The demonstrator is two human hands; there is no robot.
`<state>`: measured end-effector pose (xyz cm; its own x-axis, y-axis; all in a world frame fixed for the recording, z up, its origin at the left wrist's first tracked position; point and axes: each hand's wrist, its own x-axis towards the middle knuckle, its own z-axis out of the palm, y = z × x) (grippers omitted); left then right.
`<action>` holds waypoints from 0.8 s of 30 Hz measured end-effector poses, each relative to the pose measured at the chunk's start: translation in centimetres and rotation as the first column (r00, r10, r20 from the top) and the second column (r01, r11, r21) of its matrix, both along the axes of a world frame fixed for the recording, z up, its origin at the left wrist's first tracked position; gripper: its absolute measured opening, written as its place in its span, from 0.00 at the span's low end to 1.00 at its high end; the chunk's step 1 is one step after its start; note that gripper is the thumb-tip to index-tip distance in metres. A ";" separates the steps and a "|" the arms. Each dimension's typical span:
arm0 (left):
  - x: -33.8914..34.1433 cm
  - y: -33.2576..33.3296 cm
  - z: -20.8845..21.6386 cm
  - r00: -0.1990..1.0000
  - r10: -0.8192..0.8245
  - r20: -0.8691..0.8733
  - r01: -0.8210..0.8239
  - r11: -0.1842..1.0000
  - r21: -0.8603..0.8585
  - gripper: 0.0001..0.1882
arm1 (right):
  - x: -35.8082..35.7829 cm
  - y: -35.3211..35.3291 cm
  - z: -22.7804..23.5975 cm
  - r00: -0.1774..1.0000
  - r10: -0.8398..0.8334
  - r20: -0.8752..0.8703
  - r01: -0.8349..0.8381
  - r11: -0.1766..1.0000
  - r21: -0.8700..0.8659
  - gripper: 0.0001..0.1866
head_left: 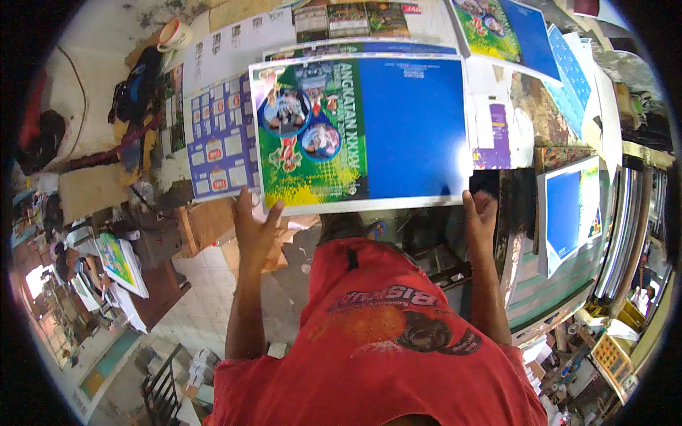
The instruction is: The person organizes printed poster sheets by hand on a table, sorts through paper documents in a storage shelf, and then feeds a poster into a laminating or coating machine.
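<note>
A printed sheet (415,135), half blue and half green and yellow with round photos, lies in front of me, with similar sheets showing past its far edge. Its near edge reaches out over the table's front edge. At the near left corner is my left hand (256,221), open, thumb at the sheet's edge and a finger stretched up beside the corner. My right hand (482,213) is at the near right corner. Its thumb points up against the edge, apart from its bent fingers, which stay outside the sheet.
A purple printed sheet (217,145) lies to the left, near a cup (174,34). More blue-and-green prints lie at the far right (522,35) and on a lower surface at right (568,216). Another stack of prints (122,264) stands at left. A dark chair (163,387) is at lower left.
</note>
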<state>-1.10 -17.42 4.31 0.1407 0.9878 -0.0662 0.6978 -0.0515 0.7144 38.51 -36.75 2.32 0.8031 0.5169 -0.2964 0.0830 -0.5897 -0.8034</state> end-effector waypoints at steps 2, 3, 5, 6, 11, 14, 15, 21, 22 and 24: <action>-4.8 1.1 -4.2 0.934 0.175 0.313 0.053 0.796 -0.604 0.29 | 2.1 0.1 0.5 0.812 -0.099 -0.575 0.086 0.995 -0.050 0.23; -2.3 1.6 -0.6 0.871 0.323 0.370 0.048 0.694 -0.719 0.22 | 1.1 1.5 2.1 0.755 -0.181 -0.630 0.205 0.978 -0.035 0.21; -3.6 2.4 -0.4 0.885 0.227 0.407 0.123 0.729 -0.674 0.17 | 2.6 2.6 3.6 0.785 -0.032 -0.619 -0.014 0.997 -0.069 0.18; -3.5 2.9 1.4 0.885 0.255 0.389 0.116 0.689 -0.715 0.21 | 3.1 3.5 5.1 0.789 0.018 -0.614 -0.007 1.000 0.020 0.16; 2.3 3.6 7.8 0.897 0.150 0.415 0.162 0.764 -0.625 0.20 | 10.6 4.5 11.2 0.946 0.089 -0.312 -0.016 0.973 0.229 0.17; 14.2 5.4 12.8 0.753 0.219 0.621 0.197 0.825 -0.529 0.18 | 19.8 6.2 12.3 0.993 0.038 -0.113 0.014 0.905 0.424 0.14; 17.4 7.0 11.7 0.718 0.128 0.684 0.288 0.840 -0.459 0.19 | 24.0 5.9 13.1 0.978 0.039 -0.204 0.063 0.881 0.470 0.11; 40.4 13.7 7.1 0.670 -0.040 0.741 0.400 0.861 -0.316 0.14 | 46.3 10.8 13.0 0.981 0.142 -0.129 -0.040 0.810 0.585 0.18; 43.3 14.3 5.3 0.695 -0.083 0.714 0.417 0.856 -0.307 0.14 | 49.1 12.2 11.6 0.979 0.155 -0.136 -0.042 0.798 0.601 0.16; 47.7 15.6 1.9 0.889 -0.238 0.391 0.379 0.862 -0.336 0.19 | 54.0 14.2 6.9 0.985 0.108 -0.134 -0.046 0.915 0.402 0.17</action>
<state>46.59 -1.83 6.22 0.5166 0.7885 -0.3337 0.4173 0.1085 0.9023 92.53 -22.56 9.19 0.7180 0.6753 -0.1685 -0.0245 -0.2174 -0.9758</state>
